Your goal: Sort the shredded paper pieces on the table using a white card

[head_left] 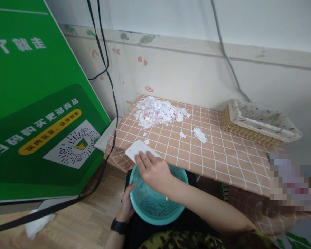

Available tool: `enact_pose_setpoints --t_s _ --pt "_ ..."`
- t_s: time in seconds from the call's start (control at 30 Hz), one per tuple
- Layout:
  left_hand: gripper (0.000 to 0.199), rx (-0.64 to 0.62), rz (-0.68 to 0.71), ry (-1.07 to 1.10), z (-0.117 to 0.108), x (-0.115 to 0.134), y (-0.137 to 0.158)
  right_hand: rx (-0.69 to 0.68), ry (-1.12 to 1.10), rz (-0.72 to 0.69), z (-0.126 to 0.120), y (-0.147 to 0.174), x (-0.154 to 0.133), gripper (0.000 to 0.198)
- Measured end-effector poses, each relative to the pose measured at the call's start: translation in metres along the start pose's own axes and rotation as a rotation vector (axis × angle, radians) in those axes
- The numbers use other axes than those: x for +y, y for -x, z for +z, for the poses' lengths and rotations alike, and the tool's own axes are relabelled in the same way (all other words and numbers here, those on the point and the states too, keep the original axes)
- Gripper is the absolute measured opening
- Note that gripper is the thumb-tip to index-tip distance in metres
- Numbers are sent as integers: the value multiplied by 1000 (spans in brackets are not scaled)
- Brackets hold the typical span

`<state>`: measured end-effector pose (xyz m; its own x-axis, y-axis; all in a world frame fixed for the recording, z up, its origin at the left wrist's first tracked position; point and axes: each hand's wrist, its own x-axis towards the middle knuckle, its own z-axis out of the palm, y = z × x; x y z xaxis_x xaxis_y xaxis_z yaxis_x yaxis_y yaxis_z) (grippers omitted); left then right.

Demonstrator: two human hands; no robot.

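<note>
My right hand (157,173) is closed on a flat white card (134,149) with a small hole near one corner. The card lies at the front edge of the table, beside two small paper scraps (146,141). Below it, a teal plastic colander (158,220) rests on my lap, nearly empty apart from a tiny white bit. My left hand (129,200) grips the colander's left rim. A large heap of white and pinkish paper scraps (158,112) covers the table's back left, and a smaller clump (199,135) lies to its right.
A brown checked tablecloth (176,148) covers the table, which stands against the wall. A cloth-lined wicker basket (251,129) is at the back right. On the left leans a big green sign (36,83), with a black strap (112,103) hanging before it. The right corner is blurred out.
</note>
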<state>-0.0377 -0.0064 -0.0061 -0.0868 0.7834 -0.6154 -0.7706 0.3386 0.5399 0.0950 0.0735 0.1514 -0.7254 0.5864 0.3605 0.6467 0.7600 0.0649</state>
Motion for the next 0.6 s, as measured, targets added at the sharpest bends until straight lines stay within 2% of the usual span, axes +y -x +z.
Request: enact_pose_setpoints --t_s 0.13,0.33,0.47,0.6 --pt "15 4 -27 0 2 2 3 27 53 134 1 17 28 39" --pt "17 65 -40 -17 4 2 3 90 112 442 -11 56 89 43" --pt "18 88 -46 -26 2 0 1 162 172 670 -25 70 123 36" --pt "18 86 -56 -19 0 -1 0 265 44 823 -36 80 152 35"
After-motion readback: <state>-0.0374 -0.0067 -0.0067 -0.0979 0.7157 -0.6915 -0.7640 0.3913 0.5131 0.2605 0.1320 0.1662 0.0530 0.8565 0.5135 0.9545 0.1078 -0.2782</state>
